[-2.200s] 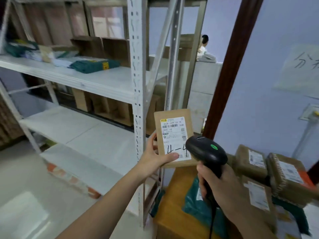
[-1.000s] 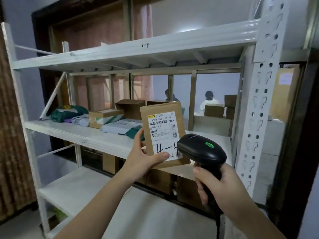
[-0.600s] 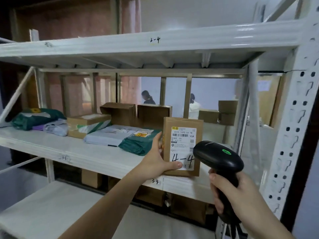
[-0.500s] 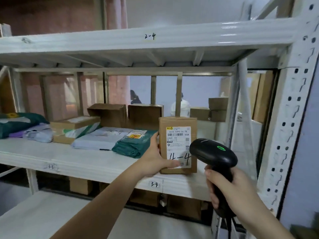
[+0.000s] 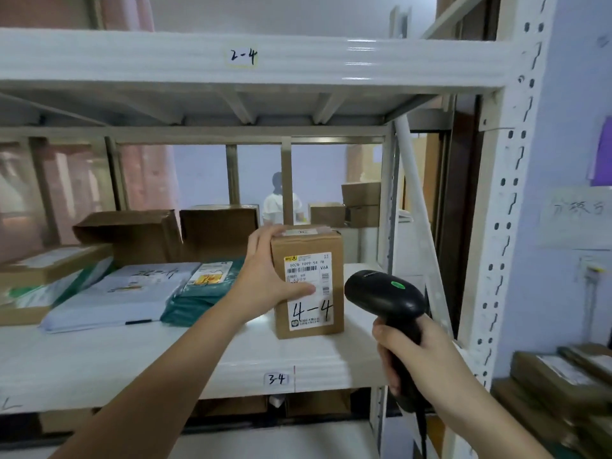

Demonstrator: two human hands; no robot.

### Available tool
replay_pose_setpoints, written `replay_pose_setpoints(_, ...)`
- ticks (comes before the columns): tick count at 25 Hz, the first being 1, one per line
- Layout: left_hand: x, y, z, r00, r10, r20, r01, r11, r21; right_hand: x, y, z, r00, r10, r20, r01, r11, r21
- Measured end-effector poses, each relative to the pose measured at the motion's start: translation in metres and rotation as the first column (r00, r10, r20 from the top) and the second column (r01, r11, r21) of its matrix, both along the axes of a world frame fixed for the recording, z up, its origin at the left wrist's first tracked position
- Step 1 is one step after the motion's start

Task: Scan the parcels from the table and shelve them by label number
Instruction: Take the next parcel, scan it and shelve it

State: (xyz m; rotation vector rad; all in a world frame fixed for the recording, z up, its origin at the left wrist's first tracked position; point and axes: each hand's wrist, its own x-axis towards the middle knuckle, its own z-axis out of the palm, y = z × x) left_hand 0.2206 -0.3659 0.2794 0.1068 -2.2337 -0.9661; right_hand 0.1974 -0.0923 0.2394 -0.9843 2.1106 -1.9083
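Observation:
A small brown cardboard parcel (image 5: 306, 246) stands upright on the white shelf (image 5: 132, 359) whose front edge is tagged 3-4. Its white label reads 4-4 in black marker. My left hand (image 5: 265, 276) grips the parcel's left side, thumb across the label and fingers over its top edge. My right hand (image 5: 414, 352) holds the handle of a black barcode scanner (image 5: 384, 293) with a green light, just right of the parcel and a little in front of it.
Left of the parcel on the same shelf lie a green mailer bag (image 5: 202, 293), a grey mailer (image 5: 116, 293) and brown boxes (image 5: 132, 233). The shelf above is tagged 2-4 (image 5: 243, 56). A white perforated upright (image 5: 496, 226) stands right. More parcels (image 5: 563, 376) lie lower right. A person (image 5: 280, 200) stands behind.
I turned from the table to the rack. My left hand carried the parcel forward and set it upright on the 3-4 shelf. The scanner stayed beside it in my right hand.

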Motion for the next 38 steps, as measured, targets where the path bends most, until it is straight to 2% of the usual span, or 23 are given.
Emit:
replay_pose_setpoints(10, -0.048, -0.064, 0.005, 0.949, 0.298, 0.106, -0.289, 0.953, -0.096, -0.009, -0.017, 0.004, 1.0, 0.006, -0.026, -0.006, 1.0, 0.008)
replay_pose_setpoints(15, -0.065, -0.08, 0.009, 0.912, 0.386, 0.139, -0.335, 0.896, -0.292, -0.008, -0.022, 0.005, 1.0, 0.01, -0.028, -0.009, 1.0, 0.02)
replay_pose_setpoints(21, -0.073, -0.081, 0.008, 0.893, 0.423, 0.154, -0.374, 0.887, -0.27, -0.006, -0.019, 0.006, 0.999, -0.018, -0.027, 0.019, 0.999, 0.027)
replay_pose_setpoints(24, -0.065, -0.065, 0.009, 0.85, 0.526, -0.021, -0.508, 0.809, -0.295, -0.002, -0.013, 0.008, 0.998, -0.039, -0.044, 0.041, 0.999, 0.033)
replay_pose_setpoints(26, -0.055, -0.047, 0.007, 0.846, 0.495, -0.197, -0.532, 0.766, -0.361, 0.002, -0.009, 0.007, 0.997, -0.06, -0.055, 0.063, 0.997, 0.043)
replay_pose_setpoints(28, -0.045, -0.024, -0.001, 0.88, 0.389, -0.272, -0.473, 0.763, -0.44, 0.01, -0.003, 0.005, 0.997, -0.067, -0.044, 0.069, 0.996, 0.059)
replay_pose_setpoints(29, -0.042, -0.012, -0.007, 0.91, 0.339, -0.239, -0.414, 0.778, -0.473, 0.016, 0.0, 0.003, 0.997, -0.071, -0.038, 0.074, 0.995, 0.067)
replay_pose_setpoints(31, -0.038, 0.011, -0.02, 0.964, 0.26, -0.06, -0.253, 0.822, -0.511, 0.029, 0.008, -0.001, 0.995, -0.093, -0.03, 0.095, 0.991, 0.091)
replay_pose_setpoints(34, -0.036, 0.044, -0.037, 0.969, 0.15, 0.195, -0.036, 0.87, -0.491, 0.05, 0.026, -0.006, 0.986, -0.163, -0.023, 0.165, 0.979, 0.122)
replay_pose_setpoints(38, -0.032, 0.104, -0.057, 0.949, 0.019, 0.314, 0.134, 0.879, -0.458, 0.08, 0.073, -0.016, 0.96, -0.276, -0.04, 0.279, 0.945, 0.172)
